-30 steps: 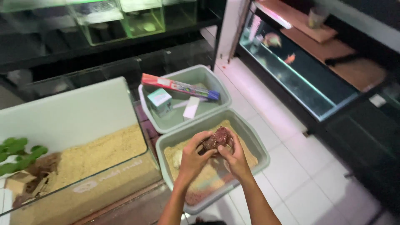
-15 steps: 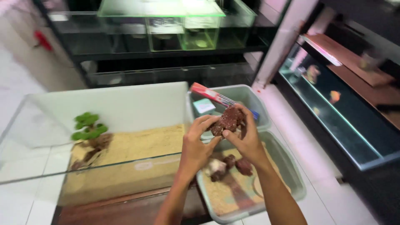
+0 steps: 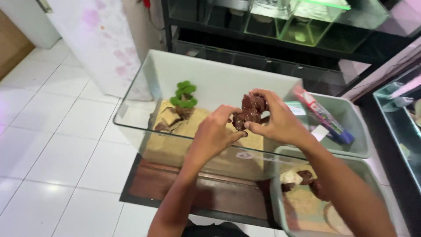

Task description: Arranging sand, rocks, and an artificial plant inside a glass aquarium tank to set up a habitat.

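— Two hands up front, both on one dark red, craggy rock [image 3: 249, 110]. Left hand [image 3: 215, 136] cups it from below and the side, right hand [image 3: 277, 120] pinches it from the top, fingers [image 3: 258, 127] of both clamped on the stone.

— And it has travelled! A second ago that rock was over the grey tub of sand; now it hangs above the glass tank [image 3: 144, 92], right over the near pane.

— Correct, not set down, clear of the sand bed [image 3: 193, 129] inside. Nearest to us on the right, that grey tub [image 3: 280, 206] with more reddish stones [image 3: 307, 177] on its sand.

— Tank sits on a dark wooden surface [image 3: 175, 188] over white floor tiles [image 3: 61, 145].

— Further in, a little green tree ornament [image 3: 184, 95] on brown rockwork at the tank's left end, where it was before.

— Behind the right hand, a second grey tub [image 3: 351, 123] with a long red and blue packet [image 3: 324, 116]. Beyond, a dark rack of small glass tanks [image 3: 302, 26].
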